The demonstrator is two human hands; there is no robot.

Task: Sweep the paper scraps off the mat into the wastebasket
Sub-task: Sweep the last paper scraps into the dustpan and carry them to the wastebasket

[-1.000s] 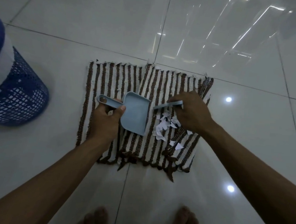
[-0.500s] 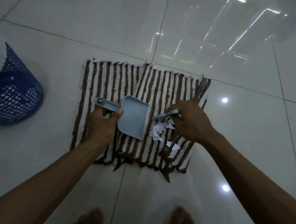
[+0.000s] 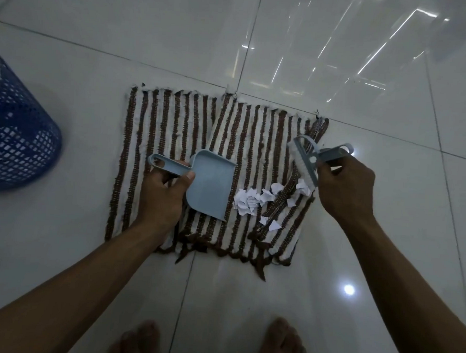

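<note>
Gripping brush point(image 3: 303, 164) with right hand point(image 3: 345, 188), dustpan point(image 3: 209, 185) with left hand point(image 3: 162, 194); we are noting paper scraps point(image 3: 249, 202) lying between, nearer dustpan.

Both bare arms extended from the near edge toward the middle of the scene, the left forearm point(image 3: 69, 283) coming in from the near-left corner and the right forearm point(image 3: 411, 282) from the near-right. The left hand point(image 3: 162, 196) was knuckles-up, its fingers curled round the handle of a dustpan point(image 3: 209, 185) and its thumb point(image 3: 189, 177) pressed against the handle, tip pointing right. The right hand point(image 3: 345, 188) was well apart from it, to the right and slightly farther away, back toward the camera, gripping the handle of a brush point(image 3: 306, 164) (its fingertips mostly hidden). A bare left foot point(image 3: 137, 342) and right foot point(image 3: 284, 346) showed at the near edge.
</note>
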